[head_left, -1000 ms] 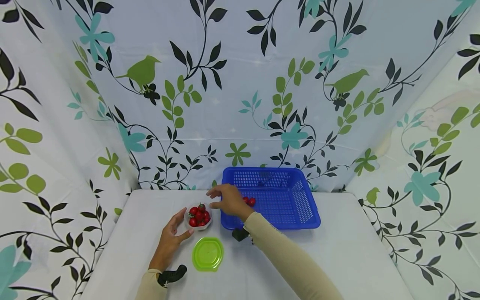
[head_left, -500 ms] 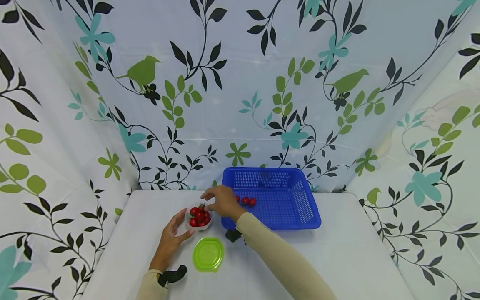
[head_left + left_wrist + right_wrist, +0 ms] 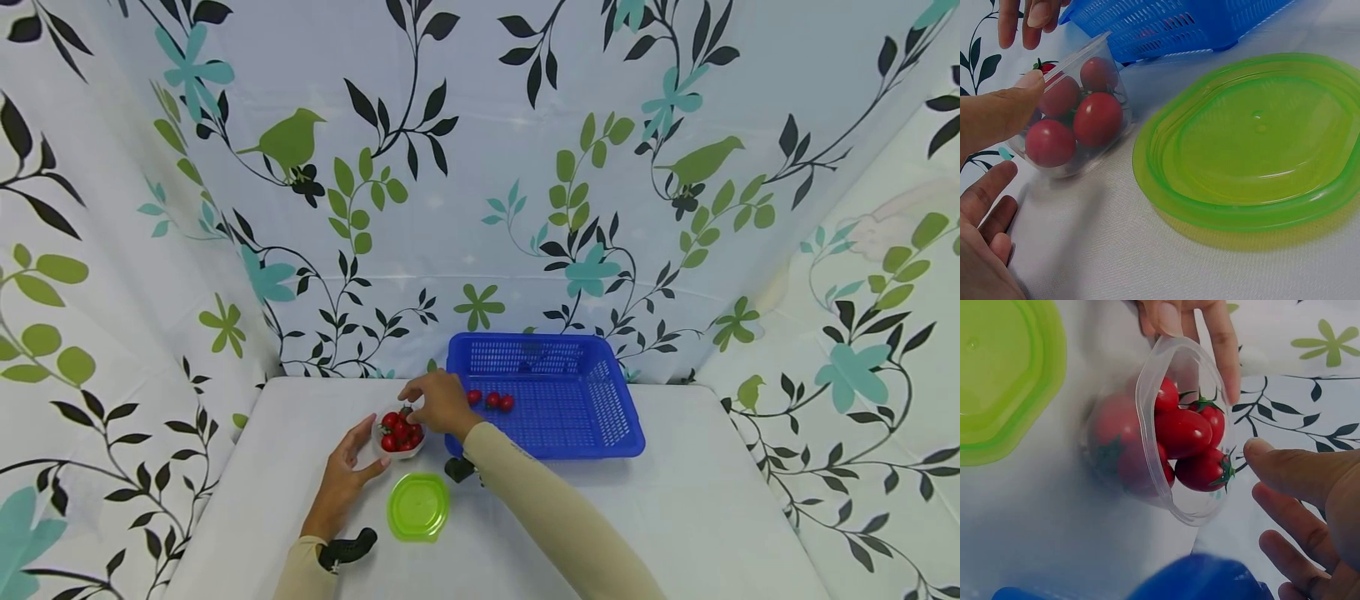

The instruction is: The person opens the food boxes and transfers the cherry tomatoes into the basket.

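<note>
— Where was the small, clear, thin-walled plastic tub (image 3: 1146, 419), and how would it have handled?
— On the white-covered table (image 3: 712, 500), left of the blue perforated plastic basket (image 3: 566, 417), with the green plastic lid (image 3: 417, 507) lying nearby. I'd have judged it light and slightly flexible, best held low on both sides.
— And the glossy red tomatoes (image 3: 1184, 433) inside?
— Probably firm but slippery and easily bruised; I'd have pinched one gently round its middle, not by the stem.
— The hands?
— The left hand (image 3: 343, 483) made a loose C about the tub, thumb at its rim, with no firm squeeze visible. The right hand (image 3: 442, 404) was over the tub's edge, fingers parted, holding nothing.
— Any change from a second earlier?
— The right hand had shifted left, revealing three basket tomatoes (image 3: 492, 401) instead of two. The left hand hadn't noticeably moved.
</note>
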The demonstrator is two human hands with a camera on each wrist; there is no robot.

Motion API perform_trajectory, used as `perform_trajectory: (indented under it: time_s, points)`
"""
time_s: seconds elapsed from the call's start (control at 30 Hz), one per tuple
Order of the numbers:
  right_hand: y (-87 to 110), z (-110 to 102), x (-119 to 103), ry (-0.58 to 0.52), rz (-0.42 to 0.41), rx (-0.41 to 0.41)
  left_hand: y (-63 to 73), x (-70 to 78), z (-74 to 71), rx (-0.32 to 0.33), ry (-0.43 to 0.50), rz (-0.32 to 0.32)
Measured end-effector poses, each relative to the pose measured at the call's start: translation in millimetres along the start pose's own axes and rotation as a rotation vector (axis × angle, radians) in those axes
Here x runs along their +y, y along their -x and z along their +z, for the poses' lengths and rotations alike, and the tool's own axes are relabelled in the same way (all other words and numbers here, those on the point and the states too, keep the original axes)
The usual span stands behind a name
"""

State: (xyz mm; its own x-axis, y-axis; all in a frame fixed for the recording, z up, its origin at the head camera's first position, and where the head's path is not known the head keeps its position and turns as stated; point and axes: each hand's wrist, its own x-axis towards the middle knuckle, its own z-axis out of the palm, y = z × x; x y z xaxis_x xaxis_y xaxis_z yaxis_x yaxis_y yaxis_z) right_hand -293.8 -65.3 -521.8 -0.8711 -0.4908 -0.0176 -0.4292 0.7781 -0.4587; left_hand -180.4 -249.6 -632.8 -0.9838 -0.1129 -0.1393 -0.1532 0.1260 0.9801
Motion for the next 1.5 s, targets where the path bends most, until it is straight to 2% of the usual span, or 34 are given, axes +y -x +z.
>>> perform_trajectory:
  time_s: [0.33,1.07,1.5]
  points:
    - [-6.6,5,-5,0.062,-0.01,-0.015,3.5,6.1,0.3,-0.009,-0.007,0.005]
    - [-17.0,15,-7,0.171,0.03,-0.069,2.2,4.7,0.8,0.002,0.0,0.004]
    - [-18.0,20,-7,0.186,0.011,-0.039,2.6,3.7,0.5,0.009,0.007,0.016]
